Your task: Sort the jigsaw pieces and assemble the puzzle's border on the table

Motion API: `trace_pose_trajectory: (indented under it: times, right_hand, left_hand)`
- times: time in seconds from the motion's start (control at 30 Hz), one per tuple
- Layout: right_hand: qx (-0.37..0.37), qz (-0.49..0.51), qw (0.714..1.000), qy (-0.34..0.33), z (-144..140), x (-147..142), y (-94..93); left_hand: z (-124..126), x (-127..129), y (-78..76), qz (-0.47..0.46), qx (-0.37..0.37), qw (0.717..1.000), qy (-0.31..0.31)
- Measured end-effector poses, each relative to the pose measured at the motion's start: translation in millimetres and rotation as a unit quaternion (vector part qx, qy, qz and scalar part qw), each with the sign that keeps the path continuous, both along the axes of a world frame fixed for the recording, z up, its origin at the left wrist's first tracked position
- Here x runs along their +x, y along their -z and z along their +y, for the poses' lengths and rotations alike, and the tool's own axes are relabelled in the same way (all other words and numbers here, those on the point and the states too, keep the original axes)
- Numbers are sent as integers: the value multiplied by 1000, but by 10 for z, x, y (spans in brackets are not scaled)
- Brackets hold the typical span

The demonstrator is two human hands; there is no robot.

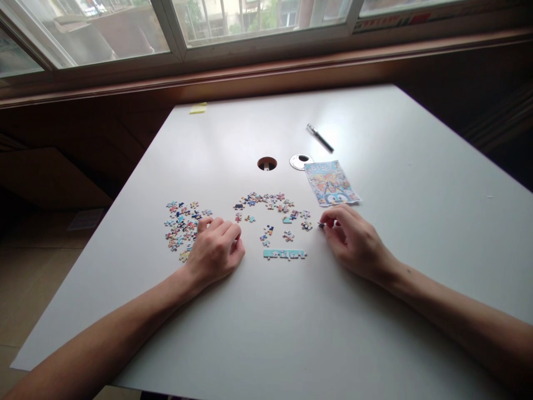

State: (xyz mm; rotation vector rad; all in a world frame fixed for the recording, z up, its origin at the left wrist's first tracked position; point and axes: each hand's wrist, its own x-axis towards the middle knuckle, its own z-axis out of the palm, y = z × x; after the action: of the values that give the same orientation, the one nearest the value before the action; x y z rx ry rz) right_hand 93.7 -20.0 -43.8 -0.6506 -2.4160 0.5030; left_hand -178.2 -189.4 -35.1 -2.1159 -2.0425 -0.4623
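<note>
On the desk [266, 333], heaped puzzle pieces [179, 226] lie nearest the left edge, the left hand [217, 244] curls beside them, its hold impossible to tell, a joined strip [284, 254] faces the near edge, and a small dark piece [321, 225] sits pinched in the right hand's grip [324, 225].

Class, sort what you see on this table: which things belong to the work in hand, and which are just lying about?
Belong to the work:
- piece in the right hand
- loose puzzle pieces by the left hand
- joined strip
- picture sheet, probably for reference

Lying about:
- pen
- yellow note
- hole cover
</note>
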Motion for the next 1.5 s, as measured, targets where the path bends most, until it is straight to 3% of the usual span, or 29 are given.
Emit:
trace_pose_trajectory:
  times: [0.17,0.57,0.73,0.97,1.3,1.5]
  right_hand:
    - [-1,-2,1000,5,-2,-3,-9]
    - [34,-26,998,49,34,-3,74]
    - [94,-24,995,-27,-46,-1,-7]
    - [118,-58,976,-174,-244,-15,-82]
    - [125,-77,959,-242,-327,-55,-53]
    - [124,-116,946,-277,-362,-103,-59]
  left_hand:
    - [1,2,-7,-14,3,1000,2]
    - [-24,-24,14,-45,16,995,82]
    - [-31,-20,-7,-42,27,998,36]
    - [-25,-42,-47,-47,7,997,68]
    - [-155,218,7,-52,104,977,180]
    - [-96,291,16,-31,116,978,168]
